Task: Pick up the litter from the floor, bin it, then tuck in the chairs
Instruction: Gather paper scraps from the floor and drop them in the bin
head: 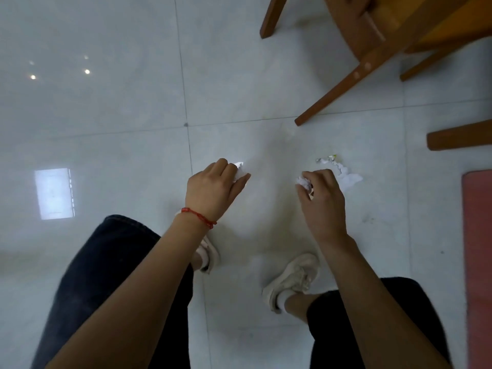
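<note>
Hands [213, 189] [323, 202] — fingers clamped on paper wads [240, 170] [304, 181]; chair leg [336, 93] beyond.

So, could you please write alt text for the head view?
A crouching person's left hand and right hand each grip crumpled white paper above a pale tiled floor. More litter lies beyond the right hand, near a wooden chair.

Open floor [106, 115] left & centre; chair legs [343, 86] block upper right, mat [478, 249] at right edge.
</note>
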### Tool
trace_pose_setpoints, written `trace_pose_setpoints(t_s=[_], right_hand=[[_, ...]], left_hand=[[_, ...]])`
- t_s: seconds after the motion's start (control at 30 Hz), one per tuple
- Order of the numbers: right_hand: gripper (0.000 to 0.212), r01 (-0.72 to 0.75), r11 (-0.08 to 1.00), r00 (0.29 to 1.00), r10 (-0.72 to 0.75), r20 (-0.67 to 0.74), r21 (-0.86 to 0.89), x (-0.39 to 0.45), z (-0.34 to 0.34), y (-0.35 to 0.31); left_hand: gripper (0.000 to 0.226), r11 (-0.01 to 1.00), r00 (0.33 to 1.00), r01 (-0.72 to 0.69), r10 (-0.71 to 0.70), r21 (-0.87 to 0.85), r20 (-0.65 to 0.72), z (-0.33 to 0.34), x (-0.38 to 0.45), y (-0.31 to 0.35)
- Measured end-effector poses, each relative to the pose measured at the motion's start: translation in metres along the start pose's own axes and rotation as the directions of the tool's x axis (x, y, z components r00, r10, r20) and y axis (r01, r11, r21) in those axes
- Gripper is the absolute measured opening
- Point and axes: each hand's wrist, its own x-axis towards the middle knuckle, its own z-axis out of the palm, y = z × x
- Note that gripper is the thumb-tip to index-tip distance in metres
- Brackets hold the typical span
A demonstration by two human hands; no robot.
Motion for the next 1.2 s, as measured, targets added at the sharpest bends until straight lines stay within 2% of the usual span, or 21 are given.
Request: trace_pose_setpoints(t_s=[0.13, 0.27, 0.47, 0.83, 0.93, 1.07, 1.13, 1.2], right_hand=[[0.014, 0.051, 0.999, 0.999, -0.051, -0.004, -0.001, -0.009, -0.063, -0.054], [0.015, 0.056, 0.998, 0.998, -0.057, 0.004, 0.015, -0.012, -0.114, -0.112], [0.019, 0.128, 0.991, 0.991, -0.128, 0.031, 0.025, -0.012, -0.161, -0.201], [0.023, 0.233, 0.970, 0.972, -0.233, -0.009, 0.074, 0.006, -0.149, -0.358], [0.023, 0.302, 0.951, 0.953, -0.302, -0.009, 0.065, 0.017, -0.142, -0.392], [0.022, 0.366, 0.928, 0.930, -0.368, 0.015, 0.069, 0.042, -0.131, -0.428], [0.021, 0.404, 0.912, 0.914, -0.406, 0.024, 0.066, 0.059, -0.124, -0.443], [0.020, 0.428, 0.902, 0.902, -0.430, 0.032, 0.062, 0.078, -0.117, -0.457]], left_hand=[[0.024, 1.000, 1.000, 0.011, -0.011, -0.002, -0.009, -0.073, -0.005, 0.018], [0.036, 0.999, 0.998, 0.035, -0.036, -0.024, -0.050, -0.144, -0.010, 0.029], [0.038, 0.998, 0.996, 0.043, -0.046, -0.038, -0.080, -0.241, -0.017, 0.019], [0.045, 0.990, 0.970, 0.136, -0.128, 0.026, -0.206, -0.382, -0.032, -0.097], [0.058, 0.981, 0.946, 0.191, -0.173, 0.040, -0.274, -0.405, -0.038, -0.126], [0.062, 0.961, 0.915, 0.267, -0.230, 0.069, -0.332, -0.420, -0.036, -0.152], [0.058, 0.951, 0.909, 0.302, -0.263, 0.074, -0.324, -0.423, -0.030, -0.164], [0.040, 0.940, 0.906, 0.332, -0.296, 0.074, -0.301, -0.426, -0.016, -0.175]])
